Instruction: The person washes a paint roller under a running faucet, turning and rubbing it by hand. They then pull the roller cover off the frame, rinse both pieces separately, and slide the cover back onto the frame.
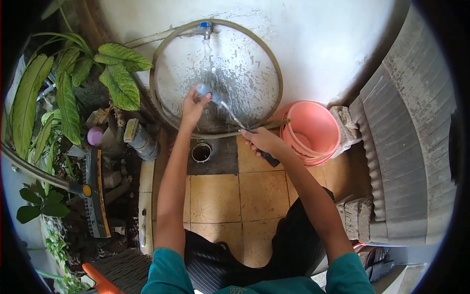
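Observation:
My left hand [193,109] is closed around the grey, motion-blurred head of what looks like a small paint roller [235,115]. A thin metal rod runs from that head down to a black handle, which my right hand [264,140] grips. The roller head is below a wall tap [206,30] with a blue lever, and water falls from the tap towards it. Both hands are in front of a wet, stained patch of wall. A loop of hose [281,78] encircles this patch.
A pink bucket [313,128] stands to the right beside stacked blocks and grey corrugated sheets [409,73]. Below the tap, the floor has a round drain opening [201,153]. Leafy plants [68,88] and a broom head [97,193] are on the left.

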{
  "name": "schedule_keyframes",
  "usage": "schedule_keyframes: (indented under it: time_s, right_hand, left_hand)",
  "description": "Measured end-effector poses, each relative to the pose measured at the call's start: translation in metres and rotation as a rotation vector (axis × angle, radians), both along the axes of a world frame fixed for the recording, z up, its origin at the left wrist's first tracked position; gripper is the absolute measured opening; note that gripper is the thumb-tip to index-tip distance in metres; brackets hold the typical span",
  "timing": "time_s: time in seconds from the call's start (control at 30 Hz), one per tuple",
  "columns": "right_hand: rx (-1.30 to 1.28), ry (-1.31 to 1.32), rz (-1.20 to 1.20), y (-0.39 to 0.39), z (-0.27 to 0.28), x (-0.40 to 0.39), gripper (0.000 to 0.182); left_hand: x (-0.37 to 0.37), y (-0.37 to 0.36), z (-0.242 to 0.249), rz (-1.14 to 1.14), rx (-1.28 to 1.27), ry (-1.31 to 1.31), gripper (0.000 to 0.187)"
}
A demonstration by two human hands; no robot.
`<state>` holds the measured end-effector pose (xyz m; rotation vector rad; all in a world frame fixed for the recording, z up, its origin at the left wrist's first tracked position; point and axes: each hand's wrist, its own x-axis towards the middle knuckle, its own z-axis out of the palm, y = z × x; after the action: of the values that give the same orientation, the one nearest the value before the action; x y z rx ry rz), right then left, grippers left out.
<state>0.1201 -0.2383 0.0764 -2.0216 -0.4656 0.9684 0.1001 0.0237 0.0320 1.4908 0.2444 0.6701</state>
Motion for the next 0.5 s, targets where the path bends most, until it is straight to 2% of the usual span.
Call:
schedule_keyframes:
  time_s: [0.03, 0.1, 0.17, 0.2, 0.23, 0.27, 0.3, 0.4, 0.47, 0.5]
  right_hand:
    - [0.108, 0.236, 0.006, 0.000, 0.004, 0.001, 0.044]
    - [0.125, 0.329, 0.033, -0.002, 0.019, -0.002, 0.042]
    - [0.137, 0.422, 0.062, -0.001, 0.022, -0.001, 0.040]
    - [0.213, 0.513, 0.088, 0.001, 0.022, 0.001, 0.038]
    - [0.289, 0.609, 0.113, 0.003, 0.022, 0.003, 0.037]
    - [0.295, 0.618, 0.126, 0.005, 0.022, 0.003, 0.037]
    - [0.338, 0.624, 0.122, 0.007, 0.022, 0.001, 0.037]
    - [0.412, 0.658, 0.109, 0.005, 0.026, -0.003, 0.036]
    - [0.433, 0.702, 0.100, 0.005, 0.020, 0.000, 0.036]
    - [0.445, 0.710, 0.099, 0.004, 0.017, 0.003, 0.036]
  left_hand:
    - [0.005, 0.000, -0.003, 0.028, 0.091, -0.027, 0.038]
    - [0.008, 0.000, -0.005, 0.071, 0.188, -0.039, 0.038]
    - [0.014, 0.001, 0.006, 0.197, 0.483, 0.303, 0.038]
    - [0.024, 0.004, 0.005, 0.213, 0.489, 0.307, 0.038]
    - [0.034, 0.007, 0.000, 0.196, 0.509, 0.124, 0.039]
    - [0.040, 0.010, -0.005, 0.172, 0.528, -0.056, 0.039]
    - [0.041, 0.005, -0.004, 0.178, 0.537, -0.044, 0.039]
    - [0.047, -0.007, 0.004, 0.230, 0.449, 0.130, 0.037]
    - [0.041, -0.011, 0.006, 0.256, 0.684, 0.217, 0.037]
    - [0.041, -0.010, 0.005, 0.252, 0.696, 0.223, 0.037]
